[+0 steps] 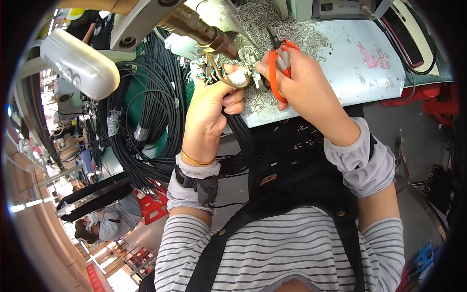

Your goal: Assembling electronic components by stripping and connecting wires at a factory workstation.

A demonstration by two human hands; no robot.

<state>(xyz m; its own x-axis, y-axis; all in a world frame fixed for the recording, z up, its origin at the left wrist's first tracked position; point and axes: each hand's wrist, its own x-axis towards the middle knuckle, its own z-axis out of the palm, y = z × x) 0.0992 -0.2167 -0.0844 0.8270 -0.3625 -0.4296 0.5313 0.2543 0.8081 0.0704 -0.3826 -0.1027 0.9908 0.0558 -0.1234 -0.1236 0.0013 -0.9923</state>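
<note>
My left hand [205, 108] is closed around black cables [239, 132] that hang below it. Stripped ends with small coloured wires [208, 74] stick out above its fingers, beside a curved metal guard [237, 85] on the machine. In the palm of my right hand [307, 80] lies a pair of orange-handled snips [273, 73], blades pointing up and away from me. The fingertips of that hand meet a small metal part [259, 74] under the machine's head; whether they pinch a wire there is hidden. Many small silver connector pieces [272, 103] are heaped around both hands.
Above my left hand hangs the machine's brass-coloured ram [224, 45]. A white lamp [80, 64] is at the upper left. Coils of black cable [163, 97] lie left of my wrist. A pale work plate [360, 73] extends right. Another person [114, 219] sits far left.
</note>
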